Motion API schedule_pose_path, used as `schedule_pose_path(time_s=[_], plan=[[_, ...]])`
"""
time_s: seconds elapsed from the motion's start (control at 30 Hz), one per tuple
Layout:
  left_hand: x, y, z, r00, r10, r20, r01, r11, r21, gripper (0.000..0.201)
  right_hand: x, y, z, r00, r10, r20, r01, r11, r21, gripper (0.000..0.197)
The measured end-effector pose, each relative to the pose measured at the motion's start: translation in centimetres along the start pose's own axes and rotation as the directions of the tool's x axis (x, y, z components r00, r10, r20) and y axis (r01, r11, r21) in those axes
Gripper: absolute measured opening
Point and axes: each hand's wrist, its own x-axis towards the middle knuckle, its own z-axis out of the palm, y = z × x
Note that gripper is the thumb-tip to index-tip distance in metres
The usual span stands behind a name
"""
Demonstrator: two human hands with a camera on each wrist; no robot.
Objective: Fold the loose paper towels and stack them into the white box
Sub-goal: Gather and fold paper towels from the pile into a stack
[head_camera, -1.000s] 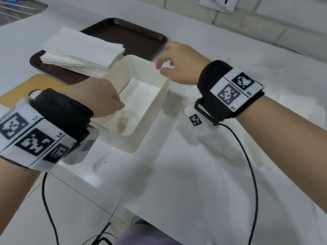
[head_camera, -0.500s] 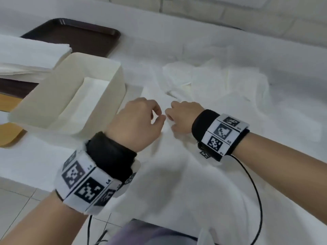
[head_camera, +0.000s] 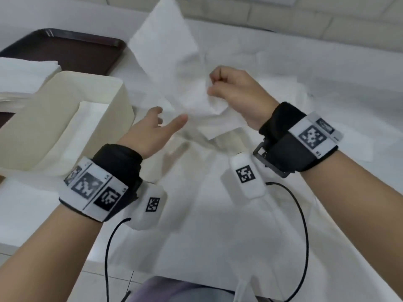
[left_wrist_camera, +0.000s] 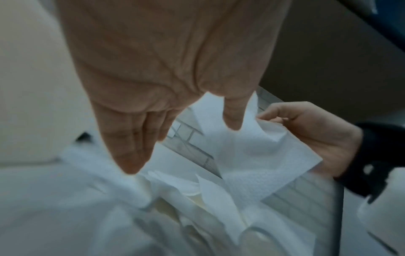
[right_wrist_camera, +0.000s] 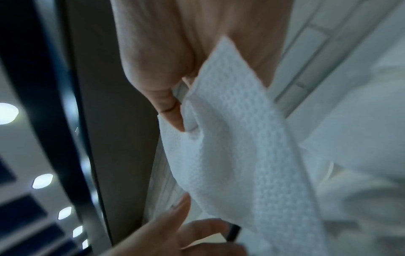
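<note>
Right hand pinches the embossed white paper towel above the white box; left hand, fingers apart, should catch the dangling corner.

Black padded bands wrap both my wrists, each carrying white panels printed with black square codes. A white camera pod with its own code hangs under each band, trailing a thin black cable. My forearms are bare.
</note>
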Motion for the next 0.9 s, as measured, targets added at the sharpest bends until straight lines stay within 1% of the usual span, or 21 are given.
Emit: schedule_pose_path(time_s=[0.07, 0.1, 0.13, 0.17, 0.2, 0.23, 0.27, 0.3, 0.37, 0.4, 0.43, 0.47, 0.5, 0.53, 0.57, 0.6, 0.67, 0.7, 0.73, 0.83, 0.9], plan=[[0.5, 0.5, 0.3, 0.998, 0.060, 0.013, -0.055, 0.963, -0.263, 0.092, -0.2, -0.1, -0.3, 0.998, 0.061, 0.010, -0.061, 0.962, 0.268, 0.028], [0.6, 0.8, 0.5, 0.996, 0.087, 0.002, -0.079, 0.915, -0.395, 0.083, -0.3, 0.0, -0.2, 0.995, 0.098, 0.025, -0.101, 0.924, 0.368, 0.030], [0.7, 1.2, 0.8, 0.993, 0.117, -0.011, -0.106, 0.848, -0.519, 0.063, -0.4, 0.1, -0.2, 0.990, 0.135, 0.043, -0.140, 0.890, 0.433, 0.030], [0.6, 1.6, 1.0, 0.989, 0.145, -0.034, -0.135, 0.782, -0.608, 0.044, -0.4, 0.4, -0.1, 0.984, 0.164, 0.063, -0.174, 0.870, 0.460, 0.029], [0.6, 2.0, 1.1, 0.985, 0.159, -0.072, -0.167, 0.740, -0.652, 0.033, -0.5, 0.6, 0.0, 0.978, 0.190, 0.090, -0.210, 0.866, 0.453, 0.026], [0.6, 2.3, 1.2, 0.980, 0.162, -0.119, -0.200, 0.723, -0.662, 0.029, -0.5, 1.0, -0.1, 0.969, 0.216, 0.121, -0.247, 0.878, 0.410, 0.021], [0.8, 2.2, 1.2, 0.974, 0.155, -0.167, -0.227, 0.731, -0.644, 0.025, -0.5, 1.4, -0.3, 0.960, 0.243, 0.142, -0.277, 0.903, 0.328, 0.014], [1.0, 2.0, 1.2, 0.968, 0.142, -0.205, -0.241, 0.753, -0.613, 0.018, -0.5, 1.9, -0.6, 0.955, 0.266, 0.131, -0.289, 0.934, 0.209, 0.009], [1.7, 1.1, 1.2, 0.969, 0.114, -0.218, -0.216, 0.818, -0.533, 0.005, -0.6, 3.0, -1.6, 0.962, 0.273, 0.005, -0.271, 0.956, -0.110, 0.004], [1.9, 0.7, 1.2, 0.973, 0.103, -0.205, -0.192, 0.854, -0.484, 0.006, -0.6, 3.7, -2.1, 0.966, 0.252, -0.062, -0.259, 0.917, -0.303, 0.012], [2.0, 0.3, 1.3, 0.978, 0.096, -0.186, -0.169, 0.886, -0.432, 0.009, -0.5, 4.4, -2.6, 0.964, 0.244, -0.103, -0.263, 0.828, -0.495, 0.023], [2.2, -0.1, 1.4, 0.981, 0.096, -0.169, -0.154, 0.915, -0.374, 0.012, -0.5, 5.0, -2.9, 0.957, 0.263, -0.126, -0.280, 0.706, -0.650, 0.035], [2.3, -0.4, 1.5, 0.983, 0.096, -0.154, -0.141, 0.939, -0.314, 0.018, -0.5, 5.5, -3.1, 0.944, 0.298, -0.140, -0.296, 0.586, -0.754, 0.047], [2.4, -0.7, 1.6, 0.986, 0.089, -0.138, -0.124, 0.955, -0.269, 0.026, -0.6, 6.0, -3.1, 0.931, 0.334, -0.148, -0.305, 0.489, -0.817, 0.058], [2.6, -0.9, 1.8, 0.990, 0.074, -0.118, -0.102, 0.964, -0.248, 0.033, -0.6, 6.4, -3.0, 0.918, 0.366, -0.152, -0.310, 0.426, -0.850, 0.068], [2.6, -1.0, 1.9, 0.994, 0.053, -0.095, -0.074, 0.968, -0.241, 0.039, -0.6, 6.7, -2.8, 0.907, 0.391, -0.153, -0.315, 0.393, -0.864, 0.076], [2.7, -1.1, 2.0, 0.999, -0.010, -0.052, -0.004, 0.964, -0.265, 0.048, -0.7, 7.2, -2.3, 0.899, 0.413, -0.145, -0.312, 0.373, -0.873, 0.085], [2.7, -1.0, 2.1, 0.998, -0.038, -0.042, 0.025, 0.959, -0.282, 0.050, -0.6, 7.3, -2.2, 0.901, 0.413, -0.136, -0.304, 0.376, -0.875, 0.083], [2.8, -1.0, 2.0, 0.998, -0.056, -0.040, 0.042, 0.956, -0.292, 0.048, -0.6, 7.3, -2.1, 0.904, 0.410, -0.126, -0.297, 0.388, -0.873, 0.075], [2.9, -0.5, 1.8, 0.994, -0.083, -0.065, 0.059, 0.948, -0.313, 0.041, -0.4, 7.3, -2.3, 0.911, 0.401, -0.101, -0.280, 0.418, -0.864, 0.044], [3.1, -0.3, 1.8, 0.994, -0.079, -0.071, 0.052, 0.944, -0.327, 0.033, -0.3, 7.2, -2.6, 0.923, 0.373, -0.096, -0.265, 0.434, -0.861, 0.037]])
